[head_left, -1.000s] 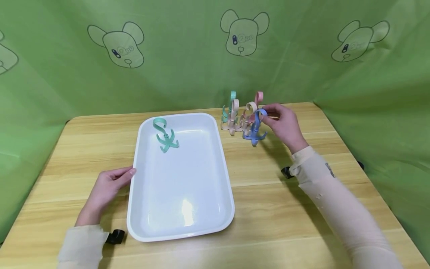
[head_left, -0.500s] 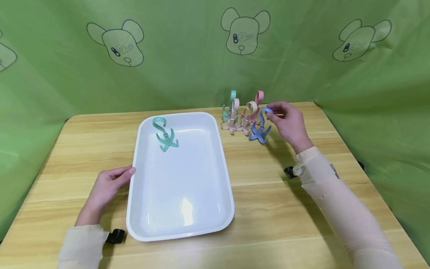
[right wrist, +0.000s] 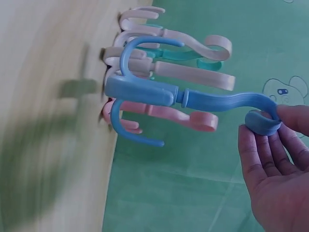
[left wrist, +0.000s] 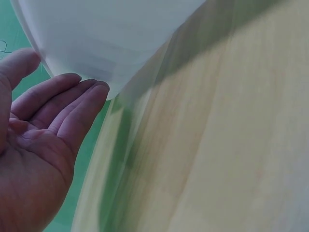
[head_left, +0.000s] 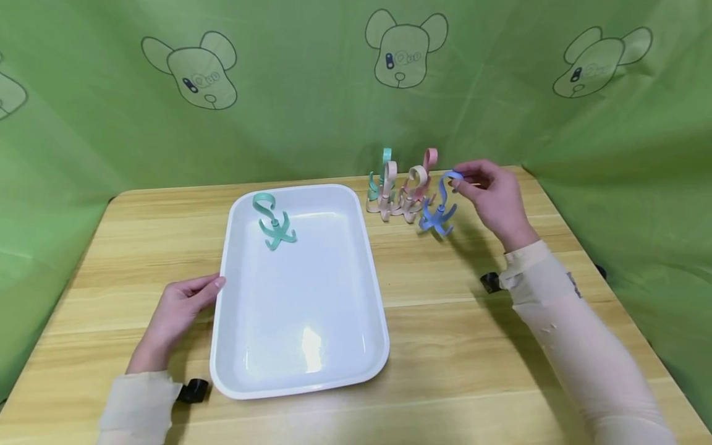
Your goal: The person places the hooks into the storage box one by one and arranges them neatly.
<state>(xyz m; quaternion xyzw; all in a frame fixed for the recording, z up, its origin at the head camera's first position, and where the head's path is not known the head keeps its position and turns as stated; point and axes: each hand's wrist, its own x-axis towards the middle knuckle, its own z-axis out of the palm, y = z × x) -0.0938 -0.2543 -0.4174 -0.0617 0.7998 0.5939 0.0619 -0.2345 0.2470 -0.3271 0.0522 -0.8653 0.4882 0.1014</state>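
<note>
Blue hook [right wrist: 198, 100] has just shifted toward three o'clock in the head view, away from the group, and leans with its base toward seven o'clock. The right hand [head_left: 497, 198] pinches its curled top between thumb and fingers, so this piece is now singled out; whether its lowest prong quite clears the worktop [head_left: 445, 346] is hard to judge. Toward its ten o'clock stand two pale hooks, a pink hook [head_left: 431, 157] and a mint hook. The left hand [head_left: 180, 303] is unmoved, thumb and fingers pinching the nine o'clock rim of the tray [head_left: 311, 309], which holds a green hook [head_left: 277, 233] near eleven o'clock. Hooks look like smooth plastic, flat ribbon curls above rounded, upturned prongs; the tray is glossy, white, round-cornered; the worktop has pale wood grain.
</note>
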